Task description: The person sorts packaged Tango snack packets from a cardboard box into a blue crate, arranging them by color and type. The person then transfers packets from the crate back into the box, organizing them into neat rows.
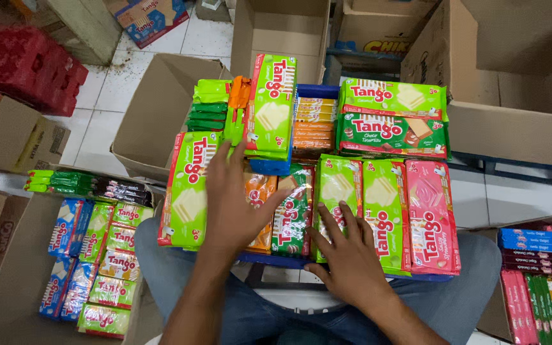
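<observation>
Head view, looking down at a blue tray (276,260) resting across the person's lap, loaded with flat wafer packs. Tray is the landmark.

Left hand (234,198) lies palm-down on the tray's left half, fingers spread, resting on an orange wafer pack (261,191), thumb side touching the big light-green wafer pack (188,188) that overhangs the tray's left edge. No pinch, nothing lifted.

Right hand (346,259) sits at the tray's near edge, centre-right, fingers fanned and pressed flat onto a light-green pack (338,185) and the dark green-and-red pack (294,214) beside it. Also holding nothing.

Further right on the tray: a second light-green pack, then a pink wafer pack (430,214) at the right edge. At the tray's far side, another green pack (271,105) lies on a stack.

Handling guess: packs look light, foil-slick, wafers inside brittle; grip by the long edges, not the middle, no squeezing.

Left of the tray, on the floor, an open cardboard box (14,255) holds rows of smaller packs.
</observation>
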